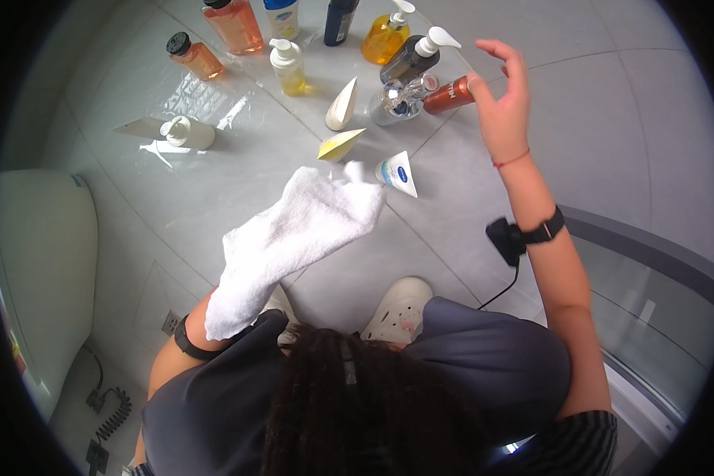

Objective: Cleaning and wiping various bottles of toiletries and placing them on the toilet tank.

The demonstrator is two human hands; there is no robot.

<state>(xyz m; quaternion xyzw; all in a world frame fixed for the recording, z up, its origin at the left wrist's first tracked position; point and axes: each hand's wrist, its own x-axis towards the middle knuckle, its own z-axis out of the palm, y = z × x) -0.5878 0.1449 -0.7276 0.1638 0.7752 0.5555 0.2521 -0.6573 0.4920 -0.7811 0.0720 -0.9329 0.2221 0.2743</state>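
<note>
A white towel drapes over my left hand and much of my left forearm, so those fingers are hidden. Close to its far end stand a small white tube with a blue label and a yellow-and-white tube. My right hand is raised at the right, fingers apart and bent. Its thumb is at the end of a reddish-brown cylindrical container, which leans sideways; whether they touch I cannot tell. Beside that container are a clear bottle and a dark pump bottle.
Farther back stand an amber pump bottle, a dark bottle and pink bottles. A white pump bottle stands on wet grey tile at left. A white rounded fixture borders the left; a curved rail lies right.
</note>
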